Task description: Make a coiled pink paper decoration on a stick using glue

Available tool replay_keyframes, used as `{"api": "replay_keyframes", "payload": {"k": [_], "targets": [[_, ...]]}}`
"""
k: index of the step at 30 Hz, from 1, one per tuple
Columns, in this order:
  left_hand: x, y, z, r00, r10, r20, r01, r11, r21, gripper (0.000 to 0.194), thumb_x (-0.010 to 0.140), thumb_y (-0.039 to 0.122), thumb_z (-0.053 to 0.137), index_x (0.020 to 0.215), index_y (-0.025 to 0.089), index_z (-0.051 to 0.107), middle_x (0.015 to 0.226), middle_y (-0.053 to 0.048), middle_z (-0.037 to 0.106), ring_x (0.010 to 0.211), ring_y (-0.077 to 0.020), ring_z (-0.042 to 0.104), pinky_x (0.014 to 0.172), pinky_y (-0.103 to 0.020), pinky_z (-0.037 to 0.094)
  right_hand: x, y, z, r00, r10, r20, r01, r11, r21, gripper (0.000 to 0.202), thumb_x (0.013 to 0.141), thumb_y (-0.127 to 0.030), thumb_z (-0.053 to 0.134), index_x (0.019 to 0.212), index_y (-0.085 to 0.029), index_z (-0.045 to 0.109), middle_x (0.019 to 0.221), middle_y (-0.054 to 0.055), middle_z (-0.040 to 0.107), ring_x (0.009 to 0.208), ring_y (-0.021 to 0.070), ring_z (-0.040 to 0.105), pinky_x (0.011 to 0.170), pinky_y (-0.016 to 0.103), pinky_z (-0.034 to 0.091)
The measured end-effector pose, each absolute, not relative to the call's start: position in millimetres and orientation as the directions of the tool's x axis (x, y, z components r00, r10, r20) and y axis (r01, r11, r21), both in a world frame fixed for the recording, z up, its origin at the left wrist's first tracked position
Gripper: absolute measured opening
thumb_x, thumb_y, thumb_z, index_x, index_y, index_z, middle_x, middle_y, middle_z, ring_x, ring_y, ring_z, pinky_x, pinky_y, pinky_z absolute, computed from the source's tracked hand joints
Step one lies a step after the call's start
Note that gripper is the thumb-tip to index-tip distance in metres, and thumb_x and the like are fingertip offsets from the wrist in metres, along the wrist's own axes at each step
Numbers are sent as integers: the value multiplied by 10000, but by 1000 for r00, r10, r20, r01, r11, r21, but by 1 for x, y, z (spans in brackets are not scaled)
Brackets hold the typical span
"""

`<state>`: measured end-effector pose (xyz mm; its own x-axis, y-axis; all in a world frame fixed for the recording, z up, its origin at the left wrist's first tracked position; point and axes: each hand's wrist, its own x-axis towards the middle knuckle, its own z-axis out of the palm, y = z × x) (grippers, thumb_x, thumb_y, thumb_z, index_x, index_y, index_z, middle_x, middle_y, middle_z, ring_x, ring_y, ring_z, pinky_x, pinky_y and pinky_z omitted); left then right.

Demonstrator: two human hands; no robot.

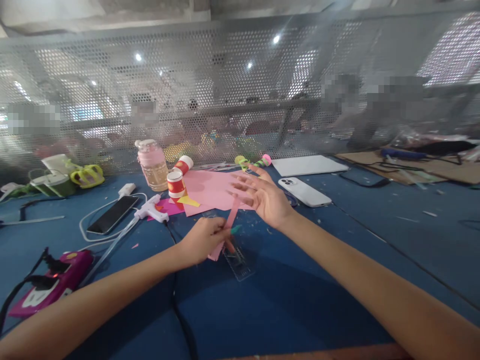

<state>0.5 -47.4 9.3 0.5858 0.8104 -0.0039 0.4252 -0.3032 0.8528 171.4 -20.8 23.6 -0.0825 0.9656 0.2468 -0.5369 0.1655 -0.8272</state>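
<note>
My left hand [206, 237] is closed around a narrow pink paper strip [233, 212], which slants up and to the right out of its fingers. A small green piece [235, 229] shows by its fingertips; I cannot tell what it is. My right hand [267, 199] is raised with its fingers spread, holding nothing that I can see, close to the strip's upper end. A clear plastic ruler or stencil [240, 267] lies on the table under the left hand. Behind both hands are pink paper sheets [210, 187].
Red-and-white paper cups [176, 185], a pink-lidded bottle [153, 165] and a white glue gun [152, 210] stand or lie left of the paper. A black phone [113, 215] and purple power strip [56, 282] lie further left; a white phone [304, 192] lies right. Perforated metal screen [225, 90] behind.
</note>
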Motion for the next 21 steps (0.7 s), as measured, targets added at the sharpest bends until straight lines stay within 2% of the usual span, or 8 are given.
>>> {"api": "replay_keyframes", "payload": {"k": [3,6,8,10,12,14,17,21], "targets": [[1,-46,7,608,784,-123,293,-78,953,259,734,399,563,656,157,515,521,-17,647,519,-145,621,495,-217,403,166,-23,15,-79,921,382,-409,319,-855,457,758,-356,541,1153,-367,311,1148,6,418,865,164,602,721,436,555],[1,-46,9,659,734,-162,151,83,985,356,656,474,634,626,132,542,491,-33,636,468,-131,601,485,-212,402,164,-27,6,-122,822,556,-196,529,-826,428,797,-403,503,1154,-366,268,1261,41,256,918,176,555,673,429,561],[0,-45,11,677,721,-148,66,141,988,376,646,481,649,609,118,560,469,-42,628,433,-120,582,468,-207,394,164,-32,3,-217,701,679,-25,691,-722,478,806,-398,509,1190,-367,227,1301,66,169,940,181,522,652,399,565],[-1,-43,14,678,723,-133,-5,186,983,334,652,426,665,604,107,579,453,-44,621,408,-116,565,448,-206,385,164,-36,3,-354,569,743,101,813,-574,532,819,-401,495,1242,-370,174,1319,88,142,931,184,504,630,379,568],[-4,-42,19,676,725,-131,-73,243,967,262,665,343,660,598,99,592,441,-41,611,392,-114,549,435,-210,386,164,-40,3,-449,475,757,156,876,-457,562,830,-407,481,1277,-367,142,1326,100,155,927,186,494,630,370,570],[-6,-41,26,661,728,-182,-116,339,934,194,693,258,621,589,97,592,431,-31,596,389,-107,537,439,-210,398,163,-42,3,-478,432,765,167,899,-404,584,826,-398,499,1284,-368,139,1326,99,170,922,178,488,639,357,572],[-9,-41,37,605,721,-338,-167,531,831,183,760,159,533,586,112,568,391,22,530,365,-65,486,468,-192,411,160,-43,3,-437,486,757,159,870,-467,574,834,-317,514,1267,-388,144,1320,86,175,933,165,492,614,315,572],[-13,-40,48,571,680,-459,-266,683,681,301,846,126,404,566,131,515,364,73,403,325,-24,359,501,-178,398,156,-44,5,-340,614,712,51,768,-638,568,837,-276,509,1234,-449,142,1305,55,175,797,117,539,527,278,560]]}}
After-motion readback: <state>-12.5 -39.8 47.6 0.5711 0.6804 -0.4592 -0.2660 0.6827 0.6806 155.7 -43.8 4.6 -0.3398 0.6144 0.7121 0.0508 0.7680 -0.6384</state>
